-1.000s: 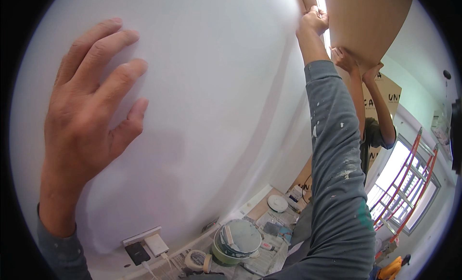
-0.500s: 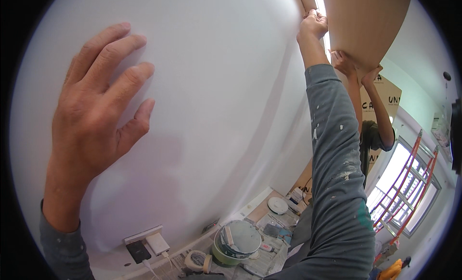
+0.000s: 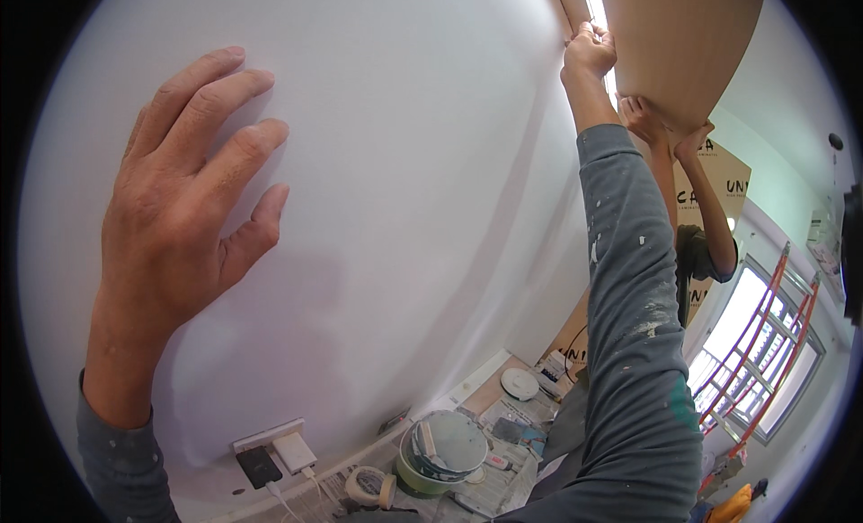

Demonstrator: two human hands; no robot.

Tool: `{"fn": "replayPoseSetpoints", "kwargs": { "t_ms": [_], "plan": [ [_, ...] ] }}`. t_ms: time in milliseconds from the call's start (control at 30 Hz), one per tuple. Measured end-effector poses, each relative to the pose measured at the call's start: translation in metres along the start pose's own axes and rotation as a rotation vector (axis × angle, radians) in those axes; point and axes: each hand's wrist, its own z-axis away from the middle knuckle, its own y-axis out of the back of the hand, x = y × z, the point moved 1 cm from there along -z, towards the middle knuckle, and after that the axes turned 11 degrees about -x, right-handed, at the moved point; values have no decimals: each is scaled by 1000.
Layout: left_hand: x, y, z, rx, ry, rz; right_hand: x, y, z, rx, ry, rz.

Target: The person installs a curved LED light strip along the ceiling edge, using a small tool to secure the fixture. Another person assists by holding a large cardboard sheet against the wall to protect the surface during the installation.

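The left hand (image 3: 184, 195) lay flat against the white wall (image 3: 422, 208), fingers spread and holding nothing; it served as a brace only. Low on the wall sat a socket plate with a white charger (image 3: 294, 451) plugged in. On the floor below, over spread newspaper, stood a lidded paint bucket (image 3: 445, 451) with a roll of masking tape (image 3: 370, 485) just beside it.

The right hand (image 3: 591, 51) was raised overhead and clenched at the near edge of a large tan panel (image 3: 683, 46), which was held up at ceiling level next to a light strip. Whether the fingers wrapped fully round the edge could not be determined from this angle. A second person's hands (image 3: 661, 127) pressed up against the underside of the same panel, just beside the right hand.

Handling notes: the panel appeared stiff, flat and smooth-faced, and probably awkward rather than heavy. It would likely flex or tip if supported at one point. Grip is best taken along an edge, with open palms under the face to carry the load.
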Motion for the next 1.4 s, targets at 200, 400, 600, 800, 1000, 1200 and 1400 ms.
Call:
{"fn": "replayPoseSetpoints", "kwargs": {
  "t_ms": [200,400,600,800,1000,1200,1400],
  "plan": [
    [0,0,-1,-2,2,7,-6,1,7,4,15,-42],
    [0,1,0,8,4,-5,-12,0,10,12,-58,-98],
    [1,0,0,16,12,9,-14,-4,9,-11,2,-16],
    [2,3,-1,17,11,28,-13,-5,7,46,-11,-117],
    [2,2,-1,9,21,23,-36,-11,15,-52,47,81],
    [2,4,-2,15,17,31,-27,-4,6,-27,65,2],
    [1,0,0,15,16,11,-25,-6,8,-10,46,-17]
  ]
}}
